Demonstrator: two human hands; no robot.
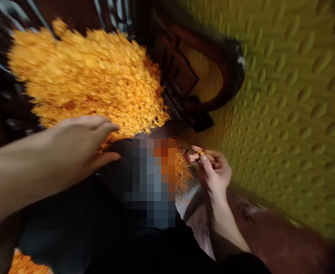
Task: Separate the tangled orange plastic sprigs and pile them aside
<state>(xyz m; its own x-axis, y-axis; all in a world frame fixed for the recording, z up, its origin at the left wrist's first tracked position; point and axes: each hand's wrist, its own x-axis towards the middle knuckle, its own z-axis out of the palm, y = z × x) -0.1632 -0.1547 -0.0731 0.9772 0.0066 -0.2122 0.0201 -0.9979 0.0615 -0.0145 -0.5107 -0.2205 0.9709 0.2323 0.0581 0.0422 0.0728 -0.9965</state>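
Note:
A big heap of small orange flower-like pieces point(99, 72) spreads across the upper left, blurred by motion. My left hand point(84, 137) reaches over its near edge, fingers stretched out and thumb apart, holding nothing that I can see. To the right, my right hand point(215, 165) is closed in a pinch. Between thumb and fingers shows a small orange-yellow flower piece point(200, 153), with a thin red curved thing point(187, 156) at the fingertips. Beside that hand lies a smaller patch of orange pieces point(183, 167). Pixelation hides the area between the hands.
A dark curved wooden armrest point(232, 72) stands beyond the heap. Yellow dimpled sheeting point(287, 102) covers the right side. More orange pieces point(27, 263) lie at the bottom left. Dark clothing point(104, 228) fills the lower middle, and a reddish-brown surface point(270, 228) lies lower right.

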